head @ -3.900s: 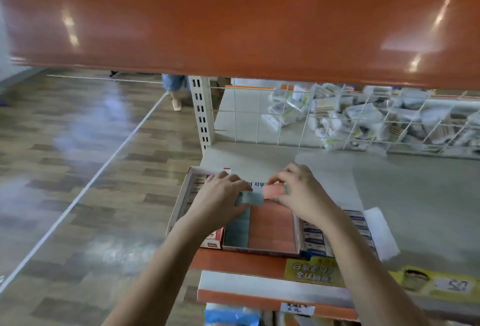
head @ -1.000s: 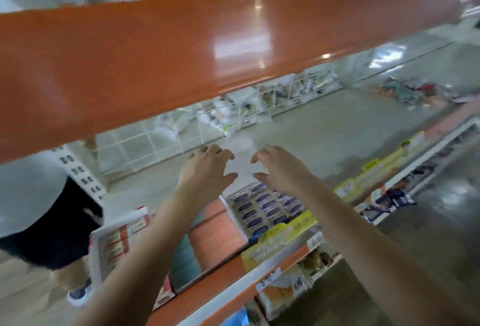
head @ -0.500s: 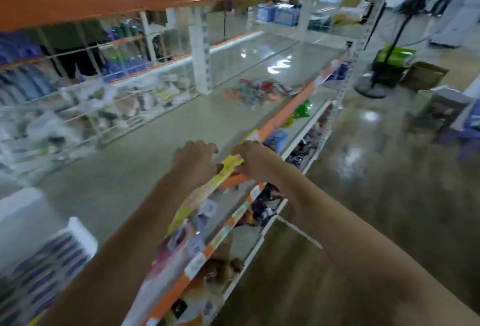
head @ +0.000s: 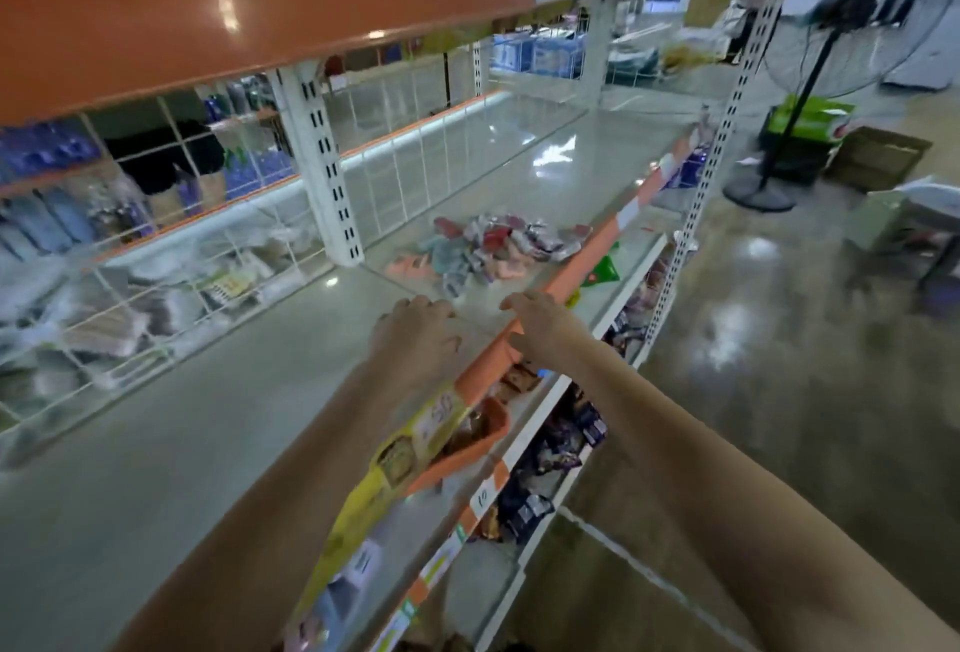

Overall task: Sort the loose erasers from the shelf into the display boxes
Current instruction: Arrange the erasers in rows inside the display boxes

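Since the earlier frame your view has swung from the boxes to the eraser pile (head: 488,249), so reach both empty, loosely curled hands, left (head: 415,334) and right (head: 540,326), past the shelf edge (head: 571,272) and gather several erasers.

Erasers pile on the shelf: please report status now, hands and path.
Left hand and right hand empty, fingers loose, over shelf edge. Loose erasers piled ahead, untouched. Nothing between hands and pile.

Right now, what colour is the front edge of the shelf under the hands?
Orange, on the shelf's front edge, in the head view.
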